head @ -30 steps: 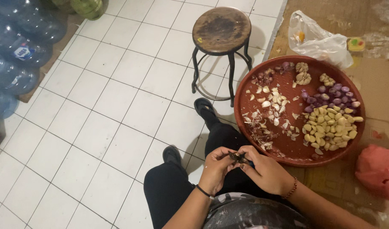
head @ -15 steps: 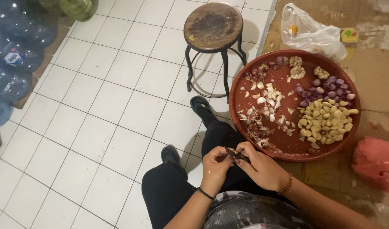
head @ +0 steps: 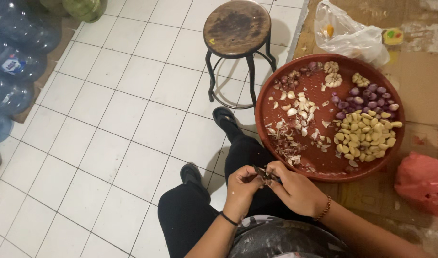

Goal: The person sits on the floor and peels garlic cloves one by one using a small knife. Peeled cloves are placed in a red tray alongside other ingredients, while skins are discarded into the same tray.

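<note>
Head view caught both hands together over the lap: the left hand and the right hand had their fingers curled tight around a small dark bit pinched between the fingertips, too small to identify. Just beyond the right hand sat the round red tray, peeled garlic cloves heaped on it, papery skins scattered alongside. Farther off stood a wooden stool.
</note>
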